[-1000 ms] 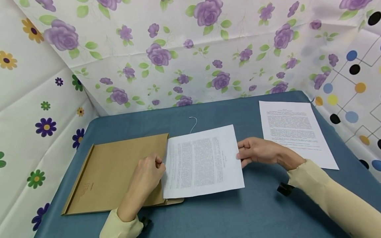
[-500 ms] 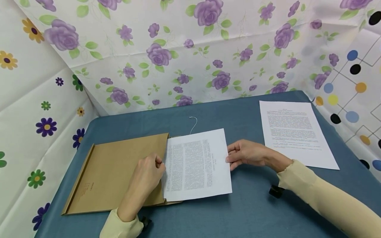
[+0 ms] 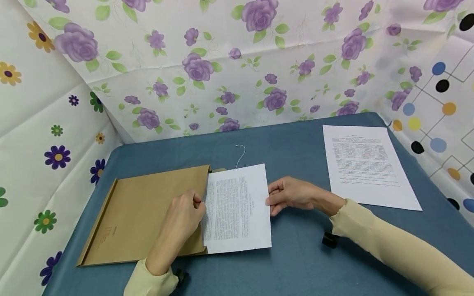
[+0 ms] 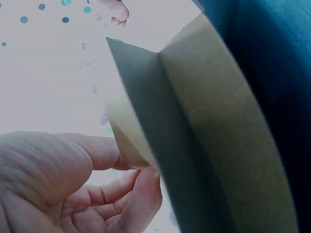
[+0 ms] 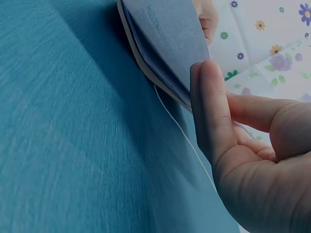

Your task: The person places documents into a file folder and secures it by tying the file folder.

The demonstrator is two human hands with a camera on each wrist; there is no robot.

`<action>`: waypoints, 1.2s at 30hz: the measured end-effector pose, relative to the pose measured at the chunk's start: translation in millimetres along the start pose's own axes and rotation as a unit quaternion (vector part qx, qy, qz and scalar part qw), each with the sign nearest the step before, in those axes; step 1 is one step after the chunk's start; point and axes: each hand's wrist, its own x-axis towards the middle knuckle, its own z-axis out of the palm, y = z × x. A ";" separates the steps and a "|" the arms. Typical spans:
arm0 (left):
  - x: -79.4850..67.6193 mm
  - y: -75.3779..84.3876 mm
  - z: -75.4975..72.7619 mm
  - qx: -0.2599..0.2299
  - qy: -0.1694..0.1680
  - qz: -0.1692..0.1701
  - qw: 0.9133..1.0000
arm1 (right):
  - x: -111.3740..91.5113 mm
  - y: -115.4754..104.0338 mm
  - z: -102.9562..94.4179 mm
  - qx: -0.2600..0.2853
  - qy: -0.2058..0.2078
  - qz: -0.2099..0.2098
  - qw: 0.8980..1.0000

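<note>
A brown kraft paper envelope [image 3: 140, 205] lies flat on the blue table, its opening facing right. My left hand [image 3: 183, 213] pinches the top layer at the opening; in the left wrist view, thumb and fingers hold the edge of that brown layer [image 4: 209, 107] lifted. A printed paper sheet [image 3: 240, 209] sticks partly out of the envelope, its left part hidden inside. My right hand [image 3: 290, 195] pinches the sheet's right edge between thumb and fingers. In the right wrist view, the sheet [image 5: 170, 39] runs away from the right hand [image 5: 243, 145] toward the envelope.
Another printed sheet [image 3: 364, 164] lies at the table's right side. A thin white string [image 3: 242, 156] curls out behind the envelope. The blue table [image 3: 296, 263] is bounded by flower-patterned cloth [image 3: 222, 61] at the back and patterned cloths on both sides.
My right hand has moved left and slightly toward me, sliding the sheet deeper into the envelope, so less of it shows. My left hand has stayed on the envelope's edge.
</note>
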 end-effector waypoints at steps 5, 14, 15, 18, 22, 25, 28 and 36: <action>0.3 0.2 0.1 0.000 0.000 0.001 1.000 | 6.6 0.1 4.1 -0.003 0.011 0.000 1.000; -0.3 -0.3 -0.2 -0.002 0.002 0.004 1.000 | 18.2 -0.7 10.1 -0.006 0.003 -0.004 1.000; -0.3 -0.4 -0.2 -0.002 0.002 0.005 1.000 | 19.6 -0.9 10.8 -0.006 -0.001 -0.005 1.000; -0.4 -0.7 -0.2 -0.005 0.002 0.006 1.000 | 23.8 -1.1 13.0 -0.001 -0.006 -0.004 1.000; -0.5 -0.7 -0.1 -0.005 0.003 0.006 1.000 | 28.8 -1.5 15.8 0.002 -0.001 0.000 1.000; -0.6 -0.4 0.0 -0.002 0.004 0.004 1.000 | 32.0 -1.7 17.7 0.002 0.004 0.001 1.000; -0.6 -0.1 0.1 0.002 0.005 0.003 1.000 | 34.7 -1.5 19.5 0.004 0.011 0.003 1.000; -1.1 -0.3 -0.4 0.002 0.001 0.001 1.000 | 39.3 -1.3 25.3 0.012 0.027 0.007 1.000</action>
